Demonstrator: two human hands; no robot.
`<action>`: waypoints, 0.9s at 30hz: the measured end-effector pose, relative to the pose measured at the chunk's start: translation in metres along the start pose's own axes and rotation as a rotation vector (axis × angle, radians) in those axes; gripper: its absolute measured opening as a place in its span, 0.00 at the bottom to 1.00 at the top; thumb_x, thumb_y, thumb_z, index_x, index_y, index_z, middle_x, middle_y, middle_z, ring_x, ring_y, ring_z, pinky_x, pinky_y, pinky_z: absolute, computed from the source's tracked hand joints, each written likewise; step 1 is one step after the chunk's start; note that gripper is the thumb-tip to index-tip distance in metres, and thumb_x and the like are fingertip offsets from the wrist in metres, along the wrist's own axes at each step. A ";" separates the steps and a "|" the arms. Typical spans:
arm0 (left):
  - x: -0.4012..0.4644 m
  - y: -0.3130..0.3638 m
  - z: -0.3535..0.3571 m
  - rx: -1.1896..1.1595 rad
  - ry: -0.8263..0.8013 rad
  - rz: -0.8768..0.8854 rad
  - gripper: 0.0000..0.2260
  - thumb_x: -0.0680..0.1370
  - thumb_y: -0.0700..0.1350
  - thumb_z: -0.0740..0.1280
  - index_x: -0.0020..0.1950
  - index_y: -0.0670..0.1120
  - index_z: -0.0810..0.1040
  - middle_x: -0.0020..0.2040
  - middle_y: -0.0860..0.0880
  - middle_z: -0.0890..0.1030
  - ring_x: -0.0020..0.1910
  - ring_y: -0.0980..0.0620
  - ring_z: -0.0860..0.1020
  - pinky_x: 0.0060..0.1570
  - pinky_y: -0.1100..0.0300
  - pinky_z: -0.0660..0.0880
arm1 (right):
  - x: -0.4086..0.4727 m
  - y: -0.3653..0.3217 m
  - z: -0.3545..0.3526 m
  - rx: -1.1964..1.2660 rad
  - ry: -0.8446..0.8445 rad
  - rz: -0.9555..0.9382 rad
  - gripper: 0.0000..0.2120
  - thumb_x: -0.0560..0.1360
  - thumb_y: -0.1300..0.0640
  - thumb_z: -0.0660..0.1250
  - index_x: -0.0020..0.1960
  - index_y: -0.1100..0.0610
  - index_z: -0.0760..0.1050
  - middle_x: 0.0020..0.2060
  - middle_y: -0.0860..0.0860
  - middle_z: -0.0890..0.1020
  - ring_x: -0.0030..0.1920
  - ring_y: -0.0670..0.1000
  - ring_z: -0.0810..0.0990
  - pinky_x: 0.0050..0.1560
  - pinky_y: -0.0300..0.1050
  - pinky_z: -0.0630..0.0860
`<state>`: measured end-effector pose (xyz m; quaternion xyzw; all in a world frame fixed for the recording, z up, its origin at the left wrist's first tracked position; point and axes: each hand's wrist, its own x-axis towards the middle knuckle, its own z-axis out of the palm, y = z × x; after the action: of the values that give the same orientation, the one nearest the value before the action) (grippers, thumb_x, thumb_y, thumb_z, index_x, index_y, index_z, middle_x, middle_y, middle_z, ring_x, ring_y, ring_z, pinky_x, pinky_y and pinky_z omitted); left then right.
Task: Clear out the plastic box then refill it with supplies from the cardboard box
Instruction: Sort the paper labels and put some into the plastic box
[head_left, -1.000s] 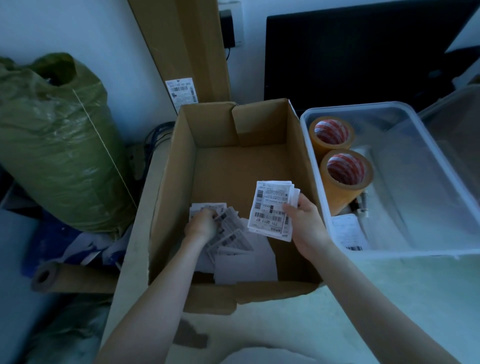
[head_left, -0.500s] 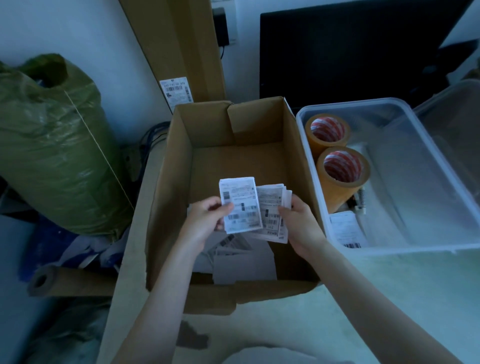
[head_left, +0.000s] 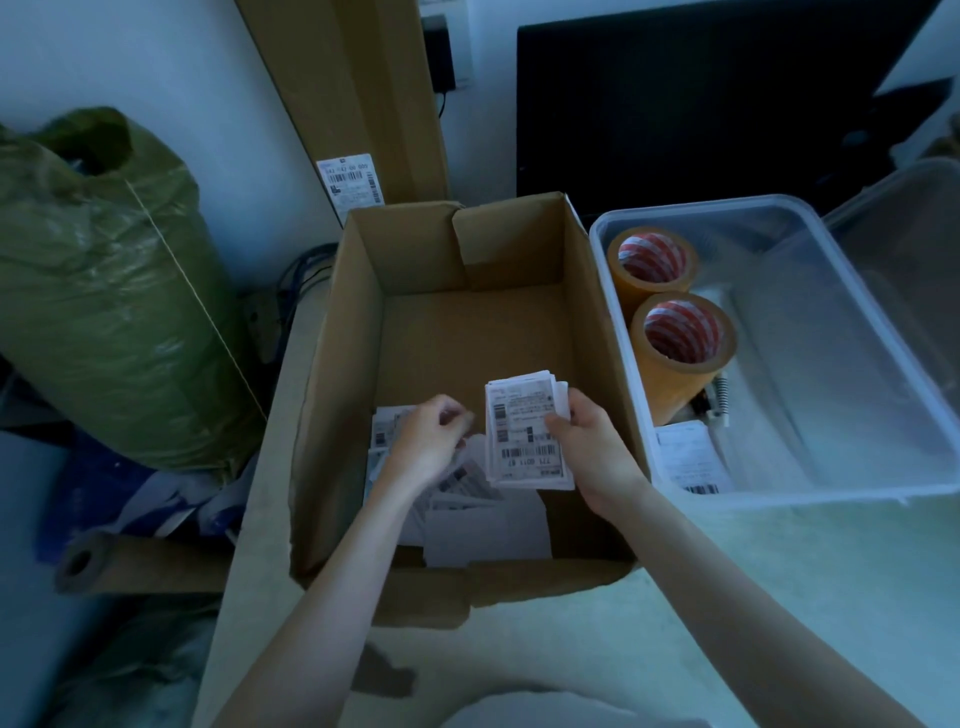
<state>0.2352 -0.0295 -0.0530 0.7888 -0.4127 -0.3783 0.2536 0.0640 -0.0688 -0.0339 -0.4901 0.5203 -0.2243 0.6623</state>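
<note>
While right hand holds, label stack upright.

Sat side by side on the table: cardboard box to the left, plastic box touching its right wall. Held two tape rolls one behind the other along the plastic box's left wall, with a label sheet in front of them. Lay loose in the cardboard box's near left corner: labels, below both hands, the right hand gripping a label stack and the left hand just left of it.
</note>
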 end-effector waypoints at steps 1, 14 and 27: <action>0.010 -0.011 0.001 0.067 0.081 -0.036 0.10 0.80 0.46 0.62 0.60 0.46 0.74 0.55 0.51 0.77 0.53 0.52 0.78 0.50 0.58 0.74 | 0.000 0.000 -0.001 0.014 0.011 0.003 0.12 0.82 0.60 0.55 0.61 0.50 0.72 0.56 0.51 0.80 0.57 0.53 0.80 0.60 0.60 0.76; 0.039 -0.076 0.016 0.402 0.139 -0.312 0.33 0.71 0.52 0.72 0.70 0.44 0.61 0.70 0.40 0.61 0.69 0.38 0.60 0.67 0.44 0.59 | 0.002 0.000 -0.001 0.058 0.041 0.042 0.13 0.82 0.62 0.55 0.62 0.51 0.72 0.55 0.52 0.81 0.56 0.53 0.80 0.59 0.59 0.77; 0.037 -0.080 0.019 0.267 0.350 -0.089 0.14 0.74 0.38 0.68 0.56 0.47 0.69 0.57 0.45 0.77 0.57 0.44 0.77 0.58 0.43 0.73 | 0.002 -0.001 0.000 0.034 0.046 0.063 0.13 0.81 0.62 0.55 0.62 0.51 0.71 0.55 0.52 0.81 0.56 0.53 0.80 0.59 0.59 0.77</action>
<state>0.2704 -0.0199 -0.1353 0.8864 -0.3737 -0.1884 0.1977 0.0646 -0.0709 -0.0340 -0.4568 0.5467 -0.2236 0.6652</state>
